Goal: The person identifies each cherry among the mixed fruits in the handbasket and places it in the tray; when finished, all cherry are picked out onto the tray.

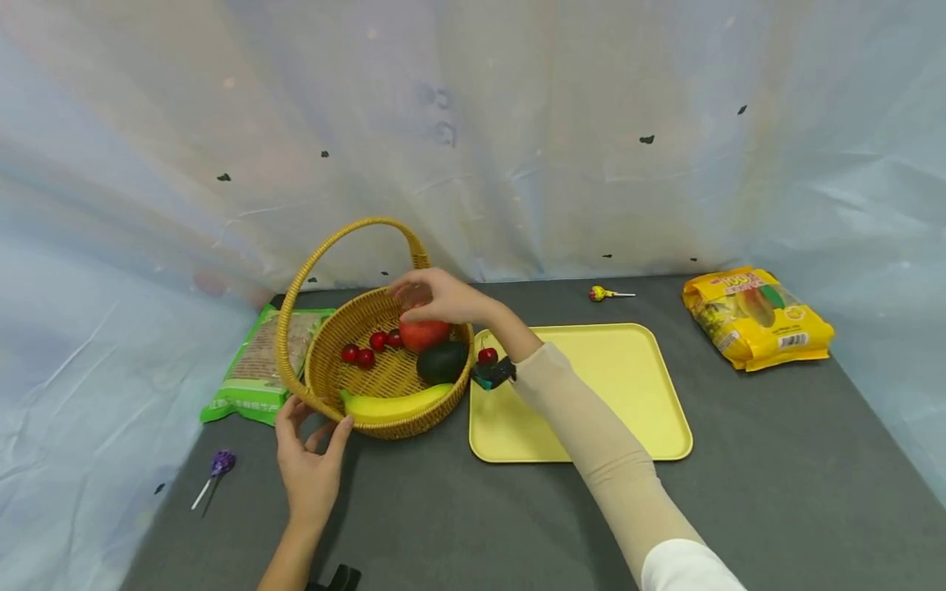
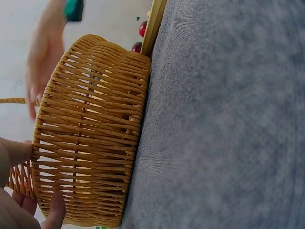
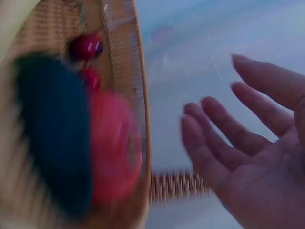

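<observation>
A wicker basket [image 1: 318, 345] with a tall handle stands on the grey table and holds a red apple [image 1: 424, 332], a dark avocado [image 1: 442, 361], a banana [image 1: 395, 404] and several cherries [image 1: 362, 355]. My right hand [image 1: 414, 295] hovers over the apple with its fingers spread. In the right wrist view the right hand [image 3: 238, 143] is apart from the blurred apple [image 3: 112, 148] and holds nothing. My left hand [image 1: 315, 414] rests against the basket's near wall. Its thumb [image 2: 16, 151] presses on the weave of the basket [image 2: 90, 133].
A yellow tray [image 1: 628, 386] lies right of the basket with one cherry [image 1: 487, 355] at its near-left corner. A green packet [image 1: 259, 365] lies behind the basket, a yellow packet [image 1: 754, 316] at far right. Two lollipops [image 1: 606, 293] [image 1: 218, 468] lie on the table.
</observation>
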`<state>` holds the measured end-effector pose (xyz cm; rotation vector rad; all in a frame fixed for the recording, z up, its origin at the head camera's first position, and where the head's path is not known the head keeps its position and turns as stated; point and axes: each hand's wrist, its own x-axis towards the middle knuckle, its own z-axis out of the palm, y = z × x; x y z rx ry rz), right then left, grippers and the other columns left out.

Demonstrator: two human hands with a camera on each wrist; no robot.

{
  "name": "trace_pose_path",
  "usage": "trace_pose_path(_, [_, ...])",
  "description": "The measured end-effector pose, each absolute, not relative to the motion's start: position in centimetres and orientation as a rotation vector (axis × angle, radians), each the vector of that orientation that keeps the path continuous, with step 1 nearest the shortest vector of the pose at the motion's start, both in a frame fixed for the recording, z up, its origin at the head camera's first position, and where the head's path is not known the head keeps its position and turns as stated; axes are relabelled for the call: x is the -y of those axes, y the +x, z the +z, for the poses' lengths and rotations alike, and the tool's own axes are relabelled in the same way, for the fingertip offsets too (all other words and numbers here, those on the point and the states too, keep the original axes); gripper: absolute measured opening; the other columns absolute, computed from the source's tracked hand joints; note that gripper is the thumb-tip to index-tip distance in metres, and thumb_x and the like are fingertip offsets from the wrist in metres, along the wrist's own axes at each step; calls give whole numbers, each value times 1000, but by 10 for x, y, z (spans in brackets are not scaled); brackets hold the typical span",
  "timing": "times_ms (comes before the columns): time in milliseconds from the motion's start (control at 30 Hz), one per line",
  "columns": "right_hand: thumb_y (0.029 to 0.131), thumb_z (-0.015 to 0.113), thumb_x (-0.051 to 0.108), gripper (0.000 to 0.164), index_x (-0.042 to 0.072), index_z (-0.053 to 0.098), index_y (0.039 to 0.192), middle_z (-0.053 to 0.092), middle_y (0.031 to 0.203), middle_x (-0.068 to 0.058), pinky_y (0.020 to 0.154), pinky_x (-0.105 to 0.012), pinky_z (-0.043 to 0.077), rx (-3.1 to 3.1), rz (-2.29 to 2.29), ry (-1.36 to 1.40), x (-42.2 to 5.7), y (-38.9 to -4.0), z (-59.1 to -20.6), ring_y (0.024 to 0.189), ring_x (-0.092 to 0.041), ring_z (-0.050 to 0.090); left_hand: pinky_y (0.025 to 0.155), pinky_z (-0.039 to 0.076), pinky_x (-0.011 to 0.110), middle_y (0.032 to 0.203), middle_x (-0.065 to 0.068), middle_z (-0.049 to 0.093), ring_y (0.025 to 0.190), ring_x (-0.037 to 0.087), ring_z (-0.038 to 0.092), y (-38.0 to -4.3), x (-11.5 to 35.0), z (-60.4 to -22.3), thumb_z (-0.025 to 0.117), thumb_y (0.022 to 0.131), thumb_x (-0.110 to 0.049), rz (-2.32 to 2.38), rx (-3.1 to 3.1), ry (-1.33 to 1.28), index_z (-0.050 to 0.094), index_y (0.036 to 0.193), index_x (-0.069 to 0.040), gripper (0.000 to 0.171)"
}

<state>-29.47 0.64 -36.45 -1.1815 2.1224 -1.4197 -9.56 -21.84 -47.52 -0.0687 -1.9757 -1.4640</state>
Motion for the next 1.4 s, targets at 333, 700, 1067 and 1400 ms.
trace_pose_path(333, [94,68,0,47,-3,54,139,52,142,-18,97,-26,49,-2024,-1131,-1167,74,-299,-384,132,-33,48,86,52,16,130,26,44,122,26,48,-96,218,-474,70,84,16,-1487,1980,-77,39,146,1,71])
trace_pose_path(700, [94,64,-2,48,1,54,141,54,141,-15,86,-22,48,-2045,-1072,-1081,95,-295,-403,127,-30,51,86,54,21,130,30,42,122,35,46,-100,215,-475,69,87,14,-1510,1987,-117,38,146,-1,68])
trace_pose_path(1067, [92,68,-4,43,-1,60,134,61,132,-15,91,-20,50,-1989,-943,-1126,105,-286,-415,122,-25,56,85,53,18,131,21,46,121,32,47,-98,217,-473,69,85,16,-1515,1963,-109,39,145,4,69])
trace_pose_path(1400, [89,70,-6,39,0,65,127,66,120,-10,81,-19,53,-1996,-880,-1106,108,-284,-417,107,-19,62,84,52,15,129,-4,45,120,26,48,-96,219,-474,68,82,22,-1464,1981,-80,37,143,10,69])
